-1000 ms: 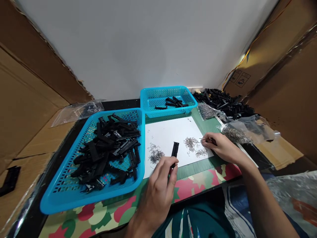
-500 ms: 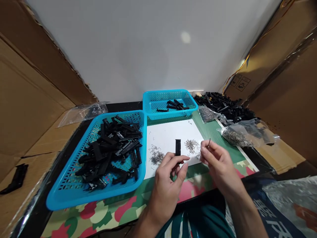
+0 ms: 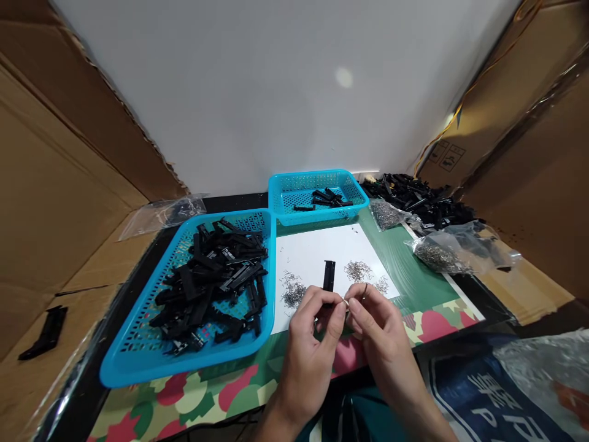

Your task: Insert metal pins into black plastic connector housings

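Note:
My left hand (image 3: 310, 344) is closed around a narrow black plastic part (image 3: 329, 276), whose upper end stands out above the fingers. Its thumb and index finger pinch together and meet the fingertips of my right hand (image 3: 380, 331). A thin metal tool (image 3: 365, 291) pokes up between the right hand's fingers; its kind cannot be made out. Something tiny and pale sits where both sets of fingertips touch, too small to name. Beyond the hands, a pile of small bent wire springs (image 3: 356, 271) and a darker pile of springs (image 3: 293, 293) lie on white paper (image 3: 317, 245).
A large blue basket (image 3: 108, 368) full of black parts stands at left, a smaller blue basket (image 3: 317, 220) with several parts behind the paper. At right are a black heap of parts (image 3: 423, 199) and two bags of springs (image 3: 384, 215). Cardboard walls (image 3: 543, 153) flank the table.
My right hand has moved left from the spring pile to meet my left hand, bringing the thin tool with it. The black part stays in my left hand, whose index finger and thumb have come together.

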Motion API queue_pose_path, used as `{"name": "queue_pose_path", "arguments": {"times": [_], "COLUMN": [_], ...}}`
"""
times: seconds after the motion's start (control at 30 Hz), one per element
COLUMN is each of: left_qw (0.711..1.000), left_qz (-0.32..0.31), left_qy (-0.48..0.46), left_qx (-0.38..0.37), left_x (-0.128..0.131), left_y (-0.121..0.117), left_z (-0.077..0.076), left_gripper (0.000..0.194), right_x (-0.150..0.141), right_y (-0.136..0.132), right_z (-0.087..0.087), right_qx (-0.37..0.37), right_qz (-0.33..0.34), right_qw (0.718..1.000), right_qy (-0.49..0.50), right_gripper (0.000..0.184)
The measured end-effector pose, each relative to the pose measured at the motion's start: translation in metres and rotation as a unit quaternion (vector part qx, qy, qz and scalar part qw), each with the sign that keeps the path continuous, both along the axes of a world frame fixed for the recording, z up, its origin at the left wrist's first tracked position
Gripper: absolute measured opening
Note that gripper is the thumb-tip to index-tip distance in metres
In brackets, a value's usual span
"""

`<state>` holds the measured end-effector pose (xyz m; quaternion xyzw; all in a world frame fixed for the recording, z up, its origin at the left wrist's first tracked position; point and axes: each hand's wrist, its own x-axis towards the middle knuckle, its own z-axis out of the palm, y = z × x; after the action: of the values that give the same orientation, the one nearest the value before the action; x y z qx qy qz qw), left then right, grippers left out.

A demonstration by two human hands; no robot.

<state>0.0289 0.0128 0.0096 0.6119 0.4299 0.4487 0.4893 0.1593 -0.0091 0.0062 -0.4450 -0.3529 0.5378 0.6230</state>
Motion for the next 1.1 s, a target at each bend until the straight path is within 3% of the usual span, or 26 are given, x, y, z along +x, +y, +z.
{"name": "queue_pose_path", "arguments": {"times": [0.13, 0.27, 0.37, 0.53, 0.63, 0.83, 1.1], "left_qw": [0.997, 0.994, 0.990, 0.986, 0.981, 0.975, 0.972], "left_qz": [-0.030, -0.036, -0.047, -0.033, -0.024, -0.052, -0.037], "left_qy": [0.065, 0.107, 0.129, 0.161, 0.184, 0.212, 0.224], "left_qx": [0.015, 0.004, -0.008, -0.030, -0.048, -0.049, -0.066], "left_x": [-0.008, -0.012, -0.014, -0.018, -0.018, -0.016, -0.015], "left_y": [0.005, 0.004, 0.002, 0.000, -0.001, -0.002, 0.000], "left_z": [0.003, 0.006, 0.008, -0.001, -0.009, -0.017, -0.015], "left_gripper": [0.021, 0.021, 0.024, 0.030, 0.046, 0.036, 0.037], "right_x": [0.019, 0.033, 0.041, 0.053, 0.056, 0.050, 0.039], "right_y": [0.003, 0.010, 0.013, 0.021, 0.028, 0.041, 0.052], "right_z": [0.007, 0.013, 0.015, 0.008, 0.002, -0.001, -0.008], "right_qx": [0.073, 0.158, 0.148, 0.051, -0.001, -0.030, -0.021], "right_qz": [-0.006, 0.039, 0.068, 0.026, 0.014, 0.073, 0.082], "right_qw": [0.966, 0.911, 0.900, 0.932, 0.941, 0.909, 0.874], "right_qy": [-0.247, -0.380, -0.405, -0.358, -0.337, -0.410, -0.478], "right_gripper": [0.012, 0.018, 0.017, 0.019, 0.026, 0.029, 0.024]}}
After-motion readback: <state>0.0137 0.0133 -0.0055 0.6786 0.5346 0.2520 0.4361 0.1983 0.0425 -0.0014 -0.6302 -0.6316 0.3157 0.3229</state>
